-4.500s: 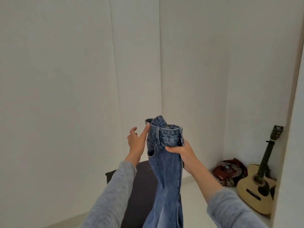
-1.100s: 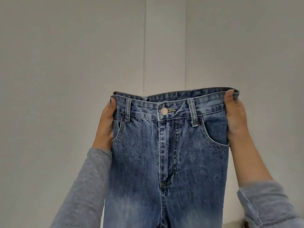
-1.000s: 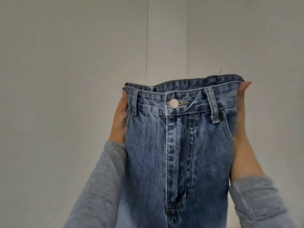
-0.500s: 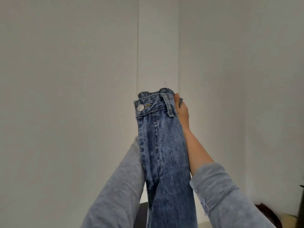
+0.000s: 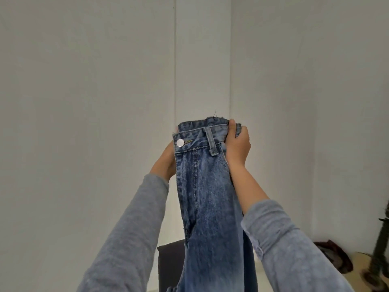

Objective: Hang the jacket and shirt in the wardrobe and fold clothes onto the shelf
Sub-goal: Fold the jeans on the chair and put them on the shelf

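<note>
A pair of blue jeans [image 5: 210,197] hangs in front of me, folded lengthwise so the button sits at its left edge. My right hand [image 5: 237,146] grips the waistband at the right side, thumb over the front. On the other edge, just below the button, my left hand [image 5: 166,163] holds the jeans from behind, and the denim hides most of its fingers. Both arms wear grey sleeves. The legs of the jeans drop out of view at the bottom.
White walls meet in a corner straight ahead. A dark cushion or seat [image 5: 170,264] sits low behind the jeans. At the lower right lie a reddish bundle [image 5: 334,256] on the floor and the edge of a guitar [image 5: 379,260].
One second ago the jeans were spread flat between both hands. They are now folded in half lengthwise, the two hands brought close together at the waistband, and the view has tilted slightly down.
</note>
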Demonstrator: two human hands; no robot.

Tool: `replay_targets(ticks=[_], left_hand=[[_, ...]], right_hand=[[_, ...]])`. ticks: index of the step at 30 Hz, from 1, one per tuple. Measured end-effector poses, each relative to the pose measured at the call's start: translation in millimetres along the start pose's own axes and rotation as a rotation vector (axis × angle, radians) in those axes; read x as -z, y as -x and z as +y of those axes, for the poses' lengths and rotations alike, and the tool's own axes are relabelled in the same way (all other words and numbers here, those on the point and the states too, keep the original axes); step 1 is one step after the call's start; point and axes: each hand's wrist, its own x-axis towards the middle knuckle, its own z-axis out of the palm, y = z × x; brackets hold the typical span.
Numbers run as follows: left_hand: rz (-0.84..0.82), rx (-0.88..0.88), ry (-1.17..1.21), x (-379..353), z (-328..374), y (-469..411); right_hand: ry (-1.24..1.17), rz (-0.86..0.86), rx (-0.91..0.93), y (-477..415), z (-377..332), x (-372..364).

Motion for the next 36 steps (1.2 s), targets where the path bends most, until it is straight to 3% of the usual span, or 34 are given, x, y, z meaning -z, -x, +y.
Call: replay_targets(ticks=[3, 6, 11, 13, 16, 19, 24, 29, 31, 36], left_hand=[[-0.094, 0.178, 0.154, 13, -11, 20], [-0.142, 0.2, -0.133, 24, -24, 23], [0.213, -0.002, -0.207, 14, -20, 7], [0.274, -0.111, -0.212, 10, -15, 3], [0.338, -0.273, -0.26, 6, -6, -4], [0.403, -0.359, -0.3, 11, -3, -14], [0.525, -0.42, -0.424, 12, -9, -20], [0.559, -0.517, -0.429, 10, 4, -26], [0.559, -0.526, -0.437, 14, 7, -26], [0.551, -0.501, -0.463, 35, 5, -19]], right_hand=[[-0.009, 0.073, -0.033, -1, -1, -4], [0.039, 0.078, -0.06, -3, -2, -7], [-0.001, -0.057, 0.107, -12, -9, 1], [-0.06, -0.106, 0.2, -17, -16, 9], [-0.205, -0.344, 0.094, -24, -7, 21], [-0.104, -0.641, -0.093, -19, 21, 31], [0.207, -0.405, 0.109, -15, 41, 18], [-0.077, -0.12, 0.06, -4, 44, 7], [-0.122, -0.17, 0.02, 0, 51, 6], [-0.011, -0.534, -0.102, 14, 71, 1]])
